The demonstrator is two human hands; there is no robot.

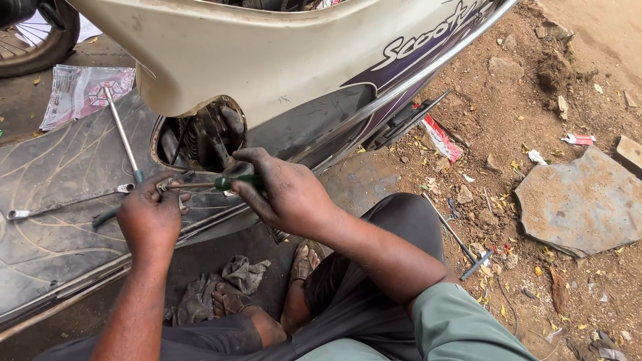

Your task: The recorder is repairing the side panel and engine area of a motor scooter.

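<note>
My right hand (284,194) holds the green screwdriver (221,183); left hand (150,214) pinches its tip just below the scooter (267,60) opening. Best keep it straight.

Scooter panel (267,53) glossy cream plastic, dusty; screwdriver (221,183) green plastic handle, metal shaft; rag (244,273) grey cloth; ground (535,113) rough dirt.

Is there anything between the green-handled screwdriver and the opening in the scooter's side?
Nothing visible. The right hand holds the green-handled screwdriver; the left hand steadies its tip below the opening.
</note>
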